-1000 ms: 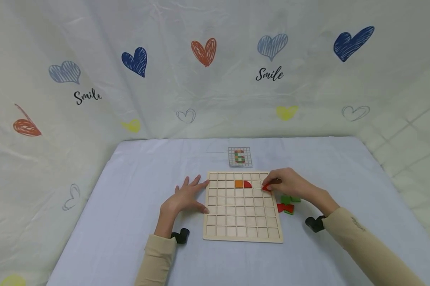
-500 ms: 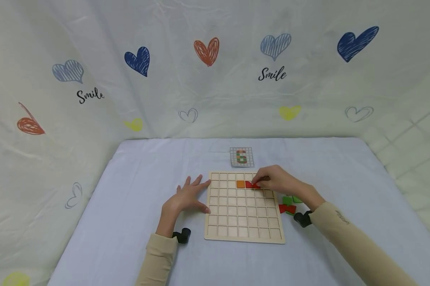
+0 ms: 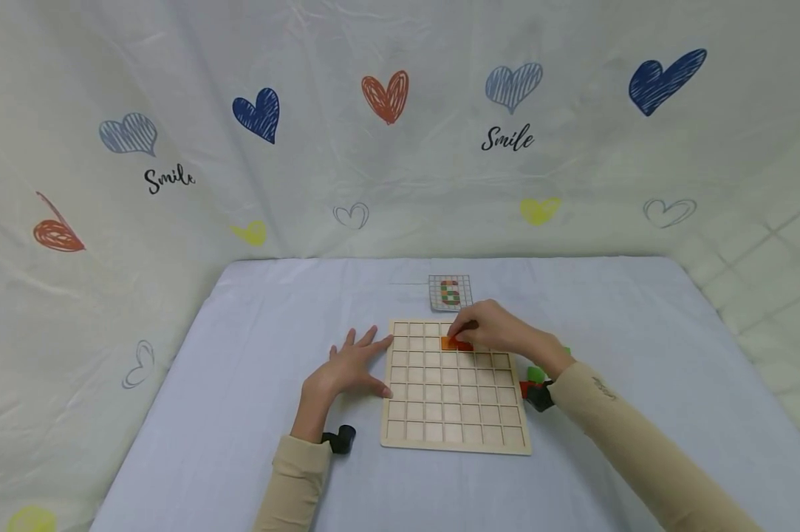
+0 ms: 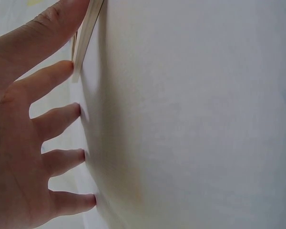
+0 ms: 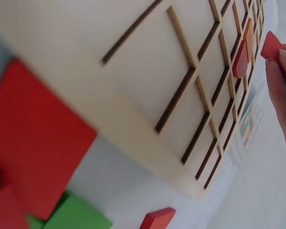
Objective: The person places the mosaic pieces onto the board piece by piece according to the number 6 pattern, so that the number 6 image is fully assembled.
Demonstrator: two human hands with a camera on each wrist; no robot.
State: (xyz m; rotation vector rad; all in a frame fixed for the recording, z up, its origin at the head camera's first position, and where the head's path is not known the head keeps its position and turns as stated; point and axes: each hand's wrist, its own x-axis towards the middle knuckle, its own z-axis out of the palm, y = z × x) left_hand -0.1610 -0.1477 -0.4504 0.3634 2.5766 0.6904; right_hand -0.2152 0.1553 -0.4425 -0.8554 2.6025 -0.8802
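A wooden grid board [image 3: 449, 414] lies flat on the white-covered table. My left hand [image 3: 346, 373] is spread at its left side, thumb and index fingertip touching the edge; in the left wrist view the fingers [image 4: 59, 162] are straight and apart. Over the board's far rows, my right hand [image 3: 502, 330] pinches a small red tile [image 5: 272, 46] between thumb and fingers. Just below it, an orange square tile [image 3: 445, 343] and a red rounded tile [image 5: 240, 60] sit side by side in grid cells. My fingers partly hide these tiles in the head view.
Behind the board lies a card [image 3: 450, 293] printed with a coloured grid figure. Loose green pieces [image 3: 535, 374] and red pieces [image 5: 40, 143] lie by the board's right edge, partly hidden by my right wrist. A hanging sheet with hearts [image 3: 385, 96] backs the table.
My right hand has moved left with the red tile, from the board's right edge to above the orange and red tiles. The left hand keeps its place at the board.
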